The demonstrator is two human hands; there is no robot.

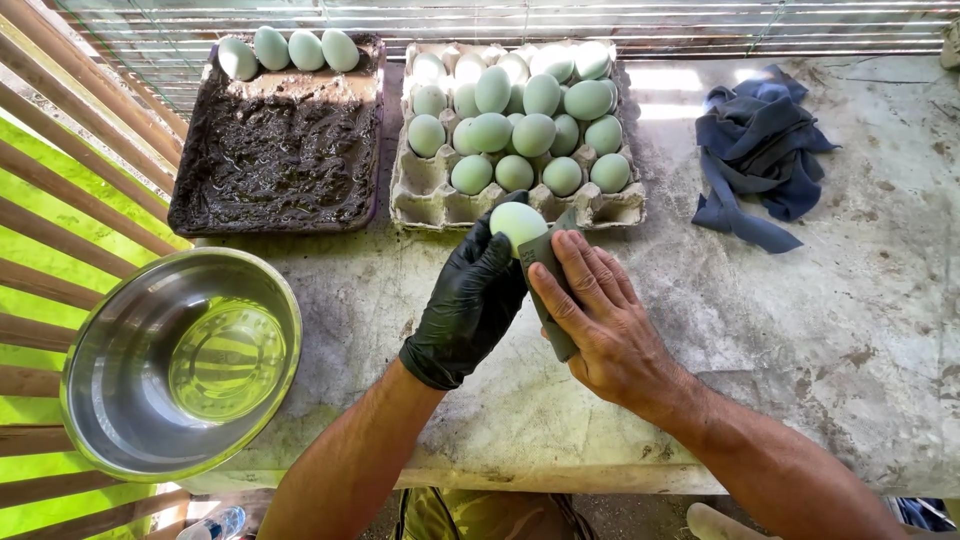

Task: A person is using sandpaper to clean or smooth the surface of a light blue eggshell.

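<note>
resting in the gloved left hand (468, 300), the egg (517, 222) touches the right hand's (597, 320) pad (545, 262).

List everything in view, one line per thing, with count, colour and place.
Held egg: one, pale green, in the left hand.
Pad: one, grey, pressed on that egg.
Carton: one, grey, back centre, heaped with pale green eggs.
Tray: one, dark mud, back left, four eggs along its far edge.
Bowl: one, steel, front left.
Cloth: one, blue, back right.
Table: one, grey, stained.
Left hand: black glove, holding the egg.
Right hand: bare, holding the pad.
</note>
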